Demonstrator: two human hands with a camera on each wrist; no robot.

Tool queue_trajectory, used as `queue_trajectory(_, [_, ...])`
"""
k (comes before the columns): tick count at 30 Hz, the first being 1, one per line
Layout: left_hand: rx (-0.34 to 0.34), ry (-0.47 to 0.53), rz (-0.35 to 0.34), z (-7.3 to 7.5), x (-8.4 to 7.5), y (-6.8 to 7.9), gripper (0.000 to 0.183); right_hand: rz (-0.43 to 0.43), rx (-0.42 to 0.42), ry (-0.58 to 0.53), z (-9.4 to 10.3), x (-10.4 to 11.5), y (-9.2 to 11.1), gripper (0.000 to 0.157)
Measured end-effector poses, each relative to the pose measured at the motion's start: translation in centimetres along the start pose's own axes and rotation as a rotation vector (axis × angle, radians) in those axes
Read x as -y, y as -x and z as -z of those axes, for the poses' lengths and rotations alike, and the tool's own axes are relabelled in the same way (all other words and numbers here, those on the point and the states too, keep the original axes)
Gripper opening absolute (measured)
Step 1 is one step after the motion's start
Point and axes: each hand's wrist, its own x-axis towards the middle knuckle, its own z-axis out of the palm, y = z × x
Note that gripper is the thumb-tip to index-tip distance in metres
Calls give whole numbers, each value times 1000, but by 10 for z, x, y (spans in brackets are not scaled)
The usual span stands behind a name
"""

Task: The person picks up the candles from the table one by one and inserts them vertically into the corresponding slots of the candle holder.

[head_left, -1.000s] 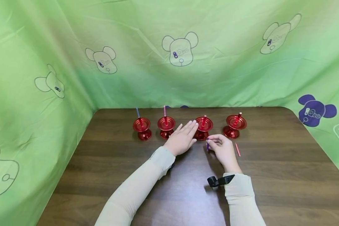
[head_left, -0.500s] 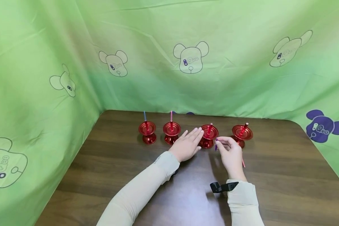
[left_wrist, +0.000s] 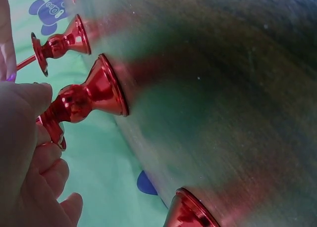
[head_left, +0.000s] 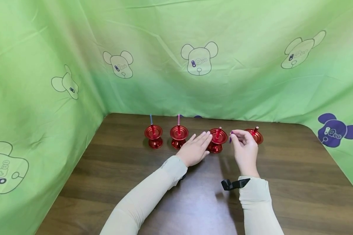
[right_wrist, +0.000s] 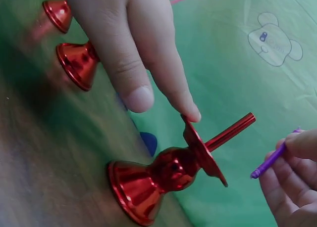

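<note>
My left hand [head_left: 192,150] lies with extended fingers at the dish of the third red metal candle holder [head_left: 221,138]. In the right wrist view its index fingertip meets the dish rim [right_wrist: 205,155], the thumb hanging lower. To the right, my right hand [head_left: 244,150] pinches a thin purple candle [right_wrist: 270,162] between thumb and fingers. The candle slants in the air, apart from the holder's upright tube [right_wrist: 233,131], which has no candle in it. Behind the right hand, the fourth holder [head_left: 257,136] is partly hidden; its tube also stands bare.
Two more red holders stand in the row at left, one with a blue candle [head_left: 151,119], the other with a pink candle [head_left: 178,119]. A green printed curtain [head_left: 153,94] hangs behind the wooden table [head_left: 106,182]. A black camera [head_left: 227,184] sits on the right wrist.
The head view has shifted. My right hand has lifted the purple candle up and right, and now covers the loose pink candle seen earlier on the table. The left hand stays at the third holder.
</note>
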Motion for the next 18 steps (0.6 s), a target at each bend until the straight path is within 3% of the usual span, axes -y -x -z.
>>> queue_trajectory(18, [16, 2, 15, 1, 0, -1, 65, 92, 11, -168, -18, 16, -31, 19])
